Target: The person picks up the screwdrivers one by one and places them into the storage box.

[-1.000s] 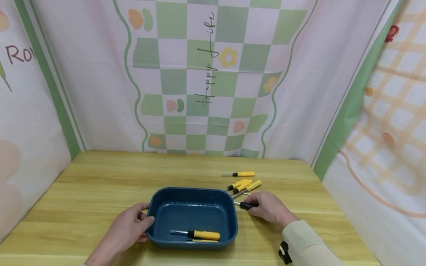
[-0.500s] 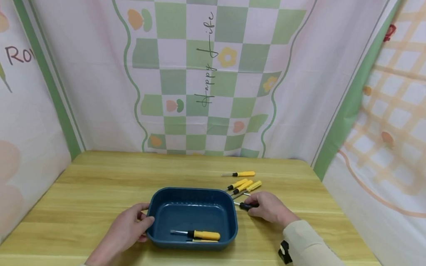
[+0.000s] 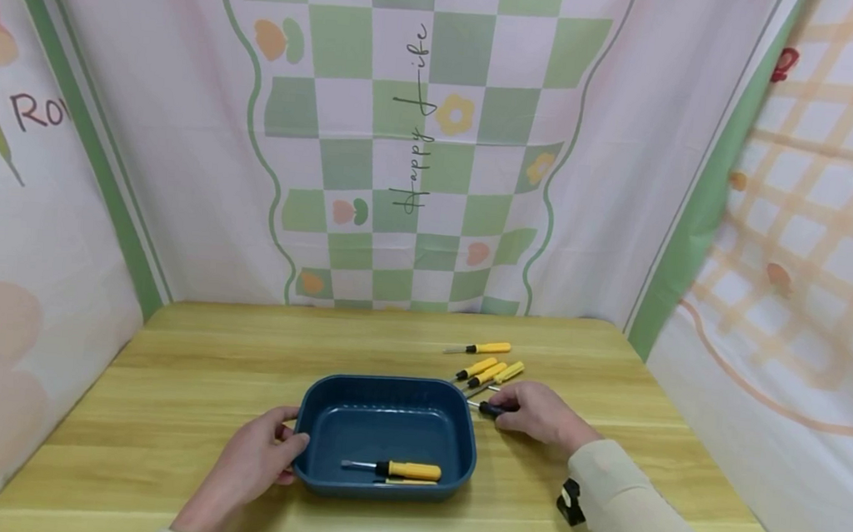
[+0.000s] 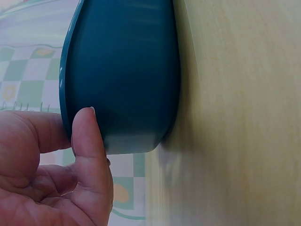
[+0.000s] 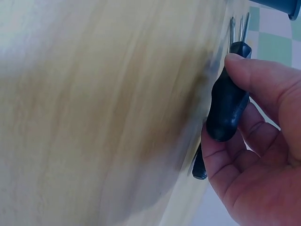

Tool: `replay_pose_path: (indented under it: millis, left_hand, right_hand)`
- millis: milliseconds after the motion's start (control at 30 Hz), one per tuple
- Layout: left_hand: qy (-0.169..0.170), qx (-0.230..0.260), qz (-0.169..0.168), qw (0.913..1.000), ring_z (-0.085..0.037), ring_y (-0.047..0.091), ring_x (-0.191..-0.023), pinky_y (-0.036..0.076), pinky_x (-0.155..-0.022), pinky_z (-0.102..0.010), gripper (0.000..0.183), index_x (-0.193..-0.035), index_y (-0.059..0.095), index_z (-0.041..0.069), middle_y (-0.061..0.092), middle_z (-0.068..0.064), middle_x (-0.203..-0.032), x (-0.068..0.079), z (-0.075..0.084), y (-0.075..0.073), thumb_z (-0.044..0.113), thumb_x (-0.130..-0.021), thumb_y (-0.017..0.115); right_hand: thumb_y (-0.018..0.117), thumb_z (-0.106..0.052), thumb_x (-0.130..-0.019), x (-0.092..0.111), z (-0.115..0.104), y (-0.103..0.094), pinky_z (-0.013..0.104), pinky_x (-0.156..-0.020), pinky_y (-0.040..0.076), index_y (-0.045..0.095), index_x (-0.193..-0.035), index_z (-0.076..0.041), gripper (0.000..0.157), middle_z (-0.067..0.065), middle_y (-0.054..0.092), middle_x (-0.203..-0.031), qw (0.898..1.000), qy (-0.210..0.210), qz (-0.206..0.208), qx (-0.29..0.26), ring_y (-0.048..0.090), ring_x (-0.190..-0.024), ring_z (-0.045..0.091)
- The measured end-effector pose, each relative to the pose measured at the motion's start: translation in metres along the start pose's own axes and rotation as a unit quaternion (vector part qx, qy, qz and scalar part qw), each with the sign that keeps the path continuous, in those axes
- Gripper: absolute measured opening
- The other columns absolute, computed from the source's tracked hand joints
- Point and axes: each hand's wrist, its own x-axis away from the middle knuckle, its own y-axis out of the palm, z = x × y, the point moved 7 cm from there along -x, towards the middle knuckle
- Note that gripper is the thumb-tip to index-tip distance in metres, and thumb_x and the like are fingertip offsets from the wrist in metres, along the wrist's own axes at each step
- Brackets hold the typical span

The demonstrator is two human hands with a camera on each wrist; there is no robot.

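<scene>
My left hand (image 3: 253, 457) grips the left rim of a dark blue rectangular tub (image 3: 390, 390), thumb over the edge and fingers along the outer wall (image 4: 122, 75). Inside the tub, near its front wall, lie a yellow-and-black screwdriver (image 3: 410, 470) and a thinner yellow one (image 3: 411, 482). To the right of the tub, my right hand (image 3: 538, 415) pinches a black-handled screwdriver (image 5: 228, 106) between thumb and fingers. Its metal shaft points toward the tub's back right corner. A second dark handle (image 5: 200, 165) shows below my fingers in the right wrist view.
Behind my right hand lie several yellow-handled screwdrivers (image 3: 488, 374) close together. A separate yellow one (image 3: 491, 348) lies farther back on the wooden table (image 3: 225, 342). Patterned cloth (image 3: 434, 166) hangs at the back and both sides.
The black-handled screwdriver in my right hand has shifted very slightly to the left and up. My left hand and the tub have stayed still.
</scene>
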Motion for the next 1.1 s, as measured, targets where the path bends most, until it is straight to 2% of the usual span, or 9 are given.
replay_pose_path:
  millis: [267,800,1100]
  left_hand:
    - [0.0,-0.001,0.0,1.0,-0.017,0.063,-0.07,0.062,-0.062,-0.032,0.048,-0.146,0.054,0.0,0.061,-0.011,-0.101,0.0,0.0,0.001,0.016,-0.102,0.065]
    - [0.001,0.01,0.005,0.9999,-0.018,0.063,-0.069,0.062,-0.06,-0.031,0.047,-0.145,0.055,0.0,0.061,-0.011,-0.1,0.0,-0.001,0.001,0.014,-0.102,0.065]
    - [0.001,0.006,0.003,1.0,-0.018,0.063,-0.069,0.062,-0.061,-0.031,0.048,-0.146,0.054,0.0,0.061,-0.011,-0.101,0.0,-0.001,0.001,0.015,-0.102,0.065]
  right_hand:
    - [0.081,-0.013,-0.089,-0.001,0.001,-0.005,0.045,-0.093,0.057,0.079,-0.111,-0.013,0.022,-0.002,0.076,-0.104,1.0,0.011,0.002,-0.027,0.065,-0.095,0.012]
    - [0.076,-0.015,-0.092,-0.001,-0.004,-0.015,0.031,-0.084,0.052,0.077,-0.119,-0.006,0.028,0.002,0.075,-0.107,0.997,0.0,0.002,-0.078,0.062,-0.093,0.013]
    - [0.077,-0.016,-0.092,-0.002,-0.012,-0.019,0.032,-0.085,0.054,0.076,-0.118,-0.006,0.028,0.003,0.075,-0.108,0.994,-0.005,0.002,-0.113,0.063,-0.094,0.017]
